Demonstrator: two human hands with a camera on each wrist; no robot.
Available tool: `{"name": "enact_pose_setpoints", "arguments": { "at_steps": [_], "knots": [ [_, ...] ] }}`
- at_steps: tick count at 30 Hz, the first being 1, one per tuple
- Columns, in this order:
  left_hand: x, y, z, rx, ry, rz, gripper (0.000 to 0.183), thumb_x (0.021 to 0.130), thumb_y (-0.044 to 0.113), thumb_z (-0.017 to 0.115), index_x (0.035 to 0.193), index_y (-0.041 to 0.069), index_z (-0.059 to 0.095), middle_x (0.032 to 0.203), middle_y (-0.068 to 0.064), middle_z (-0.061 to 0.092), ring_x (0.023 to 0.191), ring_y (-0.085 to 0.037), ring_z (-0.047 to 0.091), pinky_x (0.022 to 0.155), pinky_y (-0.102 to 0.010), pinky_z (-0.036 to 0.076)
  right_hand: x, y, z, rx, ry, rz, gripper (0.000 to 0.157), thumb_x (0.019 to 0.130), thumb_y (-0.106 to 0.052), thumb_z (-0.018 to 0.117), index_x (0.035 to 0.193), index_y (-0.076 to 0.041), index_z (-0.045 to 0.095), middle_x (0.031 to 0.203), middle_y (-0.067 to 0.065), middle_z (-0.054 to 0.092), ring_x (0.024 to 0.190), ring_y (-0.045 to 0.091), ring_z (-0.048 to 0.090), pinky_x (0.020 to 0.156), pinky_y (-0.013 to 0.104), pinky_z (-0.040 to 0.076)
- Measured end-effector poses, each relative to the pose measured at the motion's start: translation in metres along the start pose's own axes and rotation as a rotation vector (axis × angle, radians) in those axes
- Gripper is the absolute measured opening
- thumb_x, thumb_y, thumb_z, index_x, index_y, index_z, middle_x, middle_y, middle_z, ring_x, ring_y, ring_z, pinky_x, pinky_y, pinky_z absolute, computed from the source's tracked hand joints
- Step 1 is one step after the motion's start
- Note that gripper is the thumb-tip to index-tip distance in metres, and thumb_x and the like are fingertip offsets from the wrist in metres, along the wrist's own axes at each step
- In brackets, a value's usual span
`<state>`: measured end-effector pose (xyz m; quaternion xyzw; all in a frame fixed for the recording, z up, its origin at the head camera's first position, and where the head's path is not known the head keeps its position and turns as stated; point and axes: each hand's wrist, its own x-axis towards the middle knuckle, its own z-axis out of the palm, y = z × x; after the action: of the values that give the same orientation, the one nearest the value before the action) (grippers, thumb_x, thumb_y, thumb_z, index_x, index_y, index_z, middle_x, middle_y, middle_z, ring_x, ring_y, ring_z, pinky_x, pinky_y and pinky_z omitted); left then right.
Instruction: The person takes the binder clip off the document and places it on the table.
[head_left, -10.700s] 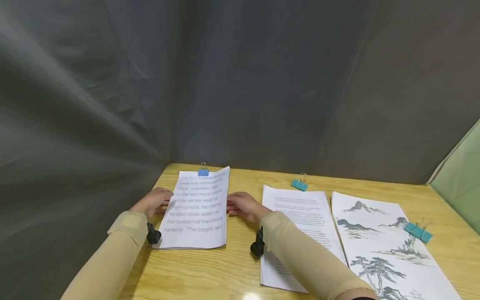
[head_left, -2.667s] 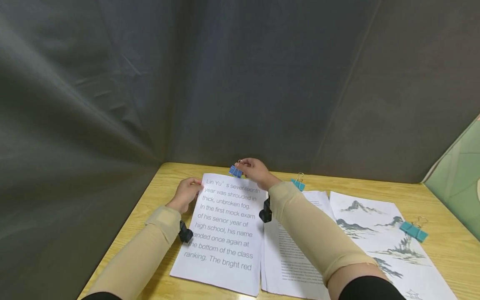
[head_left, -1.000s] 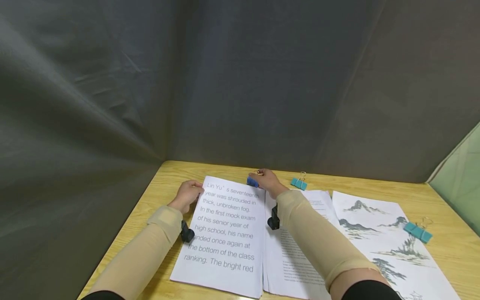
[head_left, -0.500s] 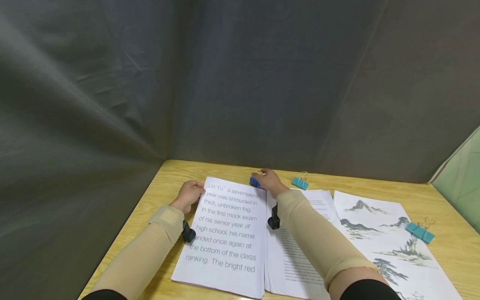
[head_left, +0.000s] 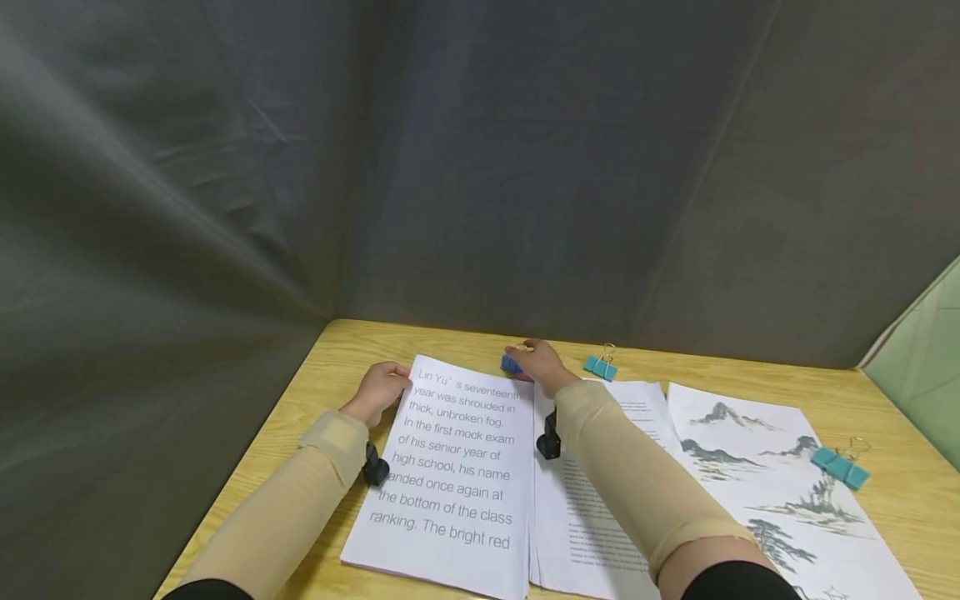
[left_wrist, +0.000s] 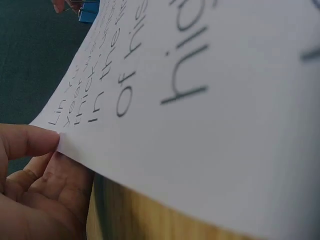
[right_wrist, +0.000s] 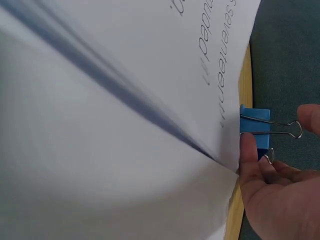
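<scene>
A stack of printed sheets (head_left: 450, 558) with large text lies tilted, front left. My left hand (head_left: 381, 392) pinches its upper left edge; in the left wrist view the thumb (left_wrist: 35, 141) lies over the page, with fingers beneath. At the top right corner, my right hand (head_left: 542, 367) is around a blue binder clip (head_left: 511, 364). In the right wrist view the index finger touches that clip (right_wrist: 257, 120) beside the paper edge, and the thumb (right_wrist: 310, 117) stands slightly off its wire handle. Whether the clip bites the paper, I cannot tell.
A small-print stack (head_left: 592, 508) sits to the right, partly under the first stack and my right forearm. Beyond it are ink-landscape sheets (head_left: 795, 442) with a teal binder clip (head_left: 840, 468) on top. Another teal clip (head_left: 601, 367) lies behind. A dark curtain (head_left: 525, 167) borders the table.
Since the earliest frame the large-text stack has shifted right and nearer. My right hand took up the blue clip and brought it from the middle of the top edge to the right corner.
</scene>
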<state>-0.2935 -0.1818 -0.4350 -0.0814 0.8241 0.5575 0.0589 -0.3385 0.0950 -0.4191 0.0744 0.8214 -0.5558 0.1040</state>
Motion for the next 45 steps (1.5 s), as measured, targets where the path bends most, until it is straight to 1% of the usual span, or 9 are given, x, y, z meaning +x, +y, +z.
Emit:
{"name": "enact_pose_setpoints", "arguments": {
  "at_steps": [5,8,14,20,25,30,34,40,45],
  "knots": [
    [-0.001,-0.001,0.001,0.017,-0.023,0.028,0.032,0.102,0.007,0.056,0.13,-0.007,0.063,0.131,-0.024,0.062,0.121,-0.036,0.058,0.102,-0.05,0.046,-0.002,0.0,-0.001,-0.006,-0.01,-0.001,0.068,0.106,-0.027,0.059,0.156,0.007,0.03,0.154,0.027,0.043,0.128,0.04,0.055,0.107,0.046,0.046],
    [0.0,-0.002,0.001,0.007,-0.029,0.024,0.036,0.103,0.01,0.056,0.134,-0.008,0.06,0.137,-0.025,0.058,0.129,-0.038,0.053,0.108,-0.052,0.042,-0.002,-0.001,-0.002,-0.021,-0.014,-0.011,0.067,0.106,-0.026,0.058,0.157,0.006,0.03,0.154,0.027,0.042,0.132,0.039,0.052,0.109,0.046,0.044],
    [-0.001,0.0,0.003,-0.021,-0.04,0.008,0.043,0.105,0.011,0.054,0.143,-0.008,0.054,0.143,-0.026,0.054,0.129,-0.038,0.054,0.106,-0.05,0.046,-0.003,0.0,-0.003,-0.06,-0.021,-0.041,0.064,0.105,-0.024,0.059,0.156,0.006,0.033,0.155,0.028,0.041,0.14,0.039,0.045,0.111,0.048,0.041],
    [-0.002,0.001,0.002,-0.025,-0.058,0.018,0.049,0.106,0.014,0.052,0.149,-0.008,0.045,0.151,-0.027,0.046,0.137,-0.042,0.046,0.111,-0.052,0.041,-0.004,0.001,-0.005,-0.089,-0.023,-0.061,0.063,0.105,-0.023,0.058,0.155,0.007,0.034,0.153,0.029,0.043,0.138,0.04,0.047,0.111,0.049,0.041],
    [0.0,-0.001,-0.001,-0.042,-0.051,0.041,0.049,0.107,0.015,0.051,0.15,-0.006,0.044,0.149,-0.027,0.046,0.135,-0.042,0.047,0.108,-0.054,0.041,-0.005,0.002,-0.008,-0.077,0.003,-0.064,0.061,0.105,-0.023,0.058,0.154,0.006,0.036,0.152,0.029,0.045,0.136,0.04,0.049,0.11,0.05,0.042],
    [0.0,-0.005,0.002,-0.064,-0.036,0.025,0.051,0.106,0.017,0.052,0.152,-0.003,0.042,0.148,-0.025,0.046,0.135,-0.042,0.045,0.109,-0.055,0.039,-0.003,0.006,-0.011,-0.042,0.013,-0.078,0.053,0.105,-0.02,0.059,0.148,0.006,0.043,0.146,0.027,0.05,0.129,0.038,0.054,0.106,0.048,0.045],
    [-0.001,-0.007,0.002,-0.071,-0.038,0.019,0.054,0.106,0.018,0.052,0.154,-0.001,0.038,0.147,-0.025,0.045,0.137,-0.042,0.044,0.111,-0.057,0.037,-0.004,0.009,-0.013,-0.042,-0.009,-0.126,0.05,0.104,-0.019,0.059,0.145,0.008,0.046,0.142,0.028,0.053,0.122,0.038,0.058,0.101,0.046,0.049],
    [0.005,-0.004,0.001,-0.08,-0.027,0.075,0.058,0.105,0.02,0.054,0.156,-0.002,0.034,0.146,-0.026,0.044,0.136,-0.044,0.043,0.111,-0.058,0.036,-0.011,0.005,-0.022,-0.086,-0.036,-0.221,0.048,0.106,-0.018,0.056,0.144,0.009,0.046,0.141,0.028,0.054,0.124,0.04,0.057,0.103,0.048,0.048],
    [-0.001,-0.015,-0.002,0.003,-0.004,0.106,0.062,0.104,0.02,0.055,0.157,-0.003,0.032,0.152,-0.029,0.038,0.141,-0.046,0.038,0.114,-0.058,0.033,-0.024,0.01,-0.019,-0.196,-0.095,-0.29,0.045,0.106,-0.016,0.055,0.143,0.009,0.049,0.133,0.024,0.06,0.123,0.037,0.058,0.099,0.046,0.051]
  ]
}}
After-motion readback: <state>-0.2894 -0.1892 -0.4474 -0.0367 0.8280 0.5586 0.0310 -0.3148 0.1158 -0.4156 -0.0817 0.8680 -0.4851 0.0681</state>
